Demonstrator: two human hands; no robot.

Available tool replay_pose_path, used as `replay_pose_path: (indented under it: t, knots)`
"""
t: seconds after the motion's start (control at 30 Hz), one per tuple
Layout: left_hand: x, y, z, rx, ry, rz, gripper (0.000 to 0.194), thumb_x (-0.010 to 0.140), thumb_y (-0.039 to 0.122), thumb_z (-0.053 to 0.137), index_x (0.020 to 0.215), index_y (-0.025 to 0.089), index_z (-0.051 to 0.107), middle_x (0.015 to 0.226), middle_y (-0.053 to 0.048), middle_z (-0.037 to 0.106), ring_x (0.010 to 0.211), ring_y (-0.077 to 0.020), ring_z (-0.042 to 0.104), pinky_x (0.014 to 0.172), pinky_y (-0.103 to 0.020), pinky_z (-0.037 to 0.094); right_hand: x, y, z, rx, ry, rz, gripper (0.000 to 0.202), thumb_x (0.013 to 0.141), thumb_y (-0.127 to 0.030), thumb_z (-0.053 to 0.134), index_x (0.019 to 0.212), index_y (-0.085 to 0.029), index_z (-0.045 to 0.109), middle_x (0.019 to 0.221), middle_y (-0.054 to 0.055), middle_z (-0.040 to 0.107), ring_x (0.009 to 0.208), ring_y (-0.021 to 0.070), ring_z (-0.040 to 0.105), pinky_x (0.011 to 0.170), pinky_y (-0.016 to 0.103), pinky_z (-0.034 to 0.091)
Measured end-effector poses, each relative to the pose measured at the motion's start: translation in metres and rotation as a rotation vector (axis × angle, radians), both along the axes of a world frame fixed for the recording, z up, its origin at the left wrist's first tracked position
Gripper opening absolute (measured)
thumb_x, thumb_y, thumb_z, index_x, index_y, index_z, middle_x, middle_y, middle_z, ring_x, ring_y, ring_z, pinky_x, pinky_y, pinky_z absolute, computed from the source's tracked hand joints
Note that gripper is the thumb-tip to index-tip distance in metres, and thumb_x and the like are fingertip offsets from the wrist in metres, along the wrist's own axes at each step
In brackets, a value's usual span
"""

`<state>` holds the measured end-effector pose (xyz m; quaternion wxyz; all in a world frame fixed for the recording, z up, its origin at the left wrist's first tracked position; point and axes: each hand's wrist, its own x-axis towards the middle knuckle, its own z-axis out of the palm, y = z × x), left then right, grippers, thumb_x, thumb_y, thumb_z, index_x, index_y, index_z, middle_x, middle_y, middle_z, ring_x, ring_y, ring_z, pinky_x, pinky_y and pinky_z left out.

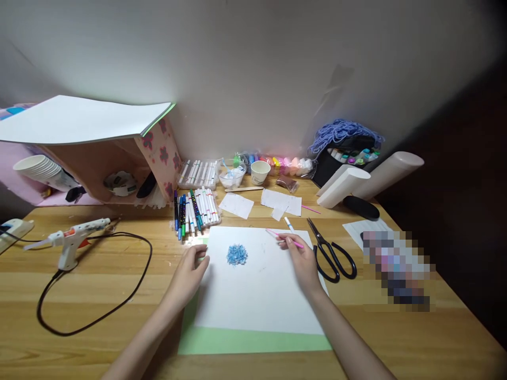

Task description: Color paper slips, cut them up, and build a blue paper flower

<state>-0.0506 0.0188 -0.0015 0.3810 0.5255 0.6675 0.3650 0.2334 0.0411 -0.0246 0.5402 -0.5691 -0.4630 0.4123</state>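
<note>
A white sheet (pixel 261 295) lies over a green sheet (pixel 253 341) on the wooden table. On its upper left is a small heap of blue bits (pixel 237 254). My left hand (pixel 192 272) rests at the white sheet's left edge, fingers apart and holding nothing. In my right hand (pixel 301 256), over the sheet's upper right, is a thin pink stick (pixel 291 241), pinched between the fingers and pointing up and left. Black-handled scissors (pixel 328 250) lie just right of that hand.
A glue gun (pixel 73 243) with a looped black cable lies left. Behind the sheet are markers (pixel 198 211), paper scraps (pixel 236 205), a paper cup (pixel 260 172) and a bowl (pixel 232 177). White rolls (pixel 344 187) stand back right; a pink box (pixel 160 153) stands back left.
</note>
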Motion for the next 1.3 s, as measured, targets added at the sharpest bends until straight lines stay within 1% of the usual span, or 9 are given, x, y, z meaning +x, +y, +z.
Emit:
replay_pose_path:
  t: [0.07,0.17,0.37,0.53,0.73,0.8,0.9,1.13,1.3]
  knots:
    - [0.0,-0.004,-0.007,-0.041,-0.061,0.036,0.045,0.071,0.043,0.059,0.104,0.013,0.057,0.107,-0.014,0.061,0.094,-0.0235,0.061,0.084,-0.038,0.049,0.007,0.005,-0.001,0.027,0.009,-0.027,0.024,0.087,-0.039,0.055,0.092,-0.02,0.067,0.093,0.006,0.068,0.082,0.0177,0.06,0.082,0.034,0.046]
    - [0.007,0.0,-0.005,-0.056,-0.064,0.024,0.051,0.071,0.045,0.061,0.109,0.011,0.056,0.1,-0.013,0.065,0.078,-0.0209,0.062,0.07,-0.034,0.049,0.015,0.009,-0.003,0.044,0.025,-0.038,0.024,0.085,-0.04,0.056,0.091,-0.019,0.067,0.092,0.006,0.068,0.081,0.0171,0.06,0.08,0.034,0.047]
    - [0.019,0.009,-0.002,-0.008,-0.01,-0.128,0.032,0.078,0.046,0.056,0.077,0.015,0.063,0.072,-0.003,0.064,0.066,-0.0187,0.056,0.059,-0.027,0.041,0.023,0.019,-0.005,0.065,0.067,-0.029,0.027,0.081,-0.044,0.06,0.088,-0.019,0.067,0.089,0.005,0.069,0.072,0.015,0.059,0.072,0.032,0.048]
    - [0.02,0.007,-0.005,0.077,0.049,-0.142,0.028,0.084,0.042,0.051,0.074,0.017,0.057,0.069,0.001,0.057,0.066,-0.0153,0.048,0.059,-0.024,0.033,0.031,0.036,0.002,0.063,0.129,0.01,0.031,0.073,-0.049,0.066,0.081,-0.019,0.067,0.081,0.003,0.067,0.066,0.0135,0.057,0.066,0.029,0.048]
    - [0.02,-0.002,-0.007,0.153,0.1,-0.135,0.031,0.088,0.041,0.048,0.066,0.018,0.045,0.061,0.004,0.044,0.06,-0.0123,0.039,0.055,-0.023,0.028,-0.013,0.018,0.017,0.024,0.264,0.145,0.033,0.079,-0.052,0.06,0.072,-0.02,0.063,0.069,0.001,0.06,0.065,0.013,0.057,0.063,0.026,0.047]
    - [0.021,-0.003,-0.007,0.159,0.103,-0.136,0.031,0.089,0.04,0.047,0.067,0.018,0.045,0.061,0.004,0.044,0.06,-0.0121,0.039,0.055,-0.022,0.028,-0.034,0.012,0.02,-0.013,0.35,0.245,0.035,0.081,-0.052,0.058,0.07,-0.019,0.062,0.064,0.0,0.057,0.062,0.0116,0.054,0.06,0.023,0.045]
    - [0.02,-0.003,-0.006,0.141,0.09,-0.144,0.029,0.089,0.039,0.048,0.069,0.018,0.047,0.063,0.004,0.047,0.06,-0.0121,0.041,0.054,-0.022,0.029,-0.053,0.013,0.018,-0.017,0.385,0.238,0.035,0.082,-0.051,0.058,0.069,-0.02,0.06,0.063,-0.001,0.055,0.06,0.0107,0.052,0.059,0.022,0.043]
    - [0.019,-0.003,-0.008,0.1,0.041,-0.156,0.03,0.09,0.041,0.046,0.07,0.019,0.047,0.064,0.003,0.051,0.062,-0.0132,0.045,0.057,-0.022,0.031,-0.056,0.021,0.002,-0.024,0.325,0.268,0.036,0.086,-0.051,0.054,0.07,-0.019,0.061,0.066,-0.001,0.055,0.061,0.0113,0.052,0.06,0.023,0.044]
    - [0.019,-0.002,-0.007,0.076,0.03,-0.154,0.029,0.089,0.042,0.046,0.071,0.019,0.05,0.066,0.002,0.055,0.064,-0.0147,0.048,0.058,-0.023,0.033,-0.054,0.019,0.001,-0.013,0.32,0.24,0.035,0.088,-0.05,0.051,0.074,-0.02,0.061,0.065,0.0,0.056,0.06,0.0125,0.053,0.058,0.024,0.044]
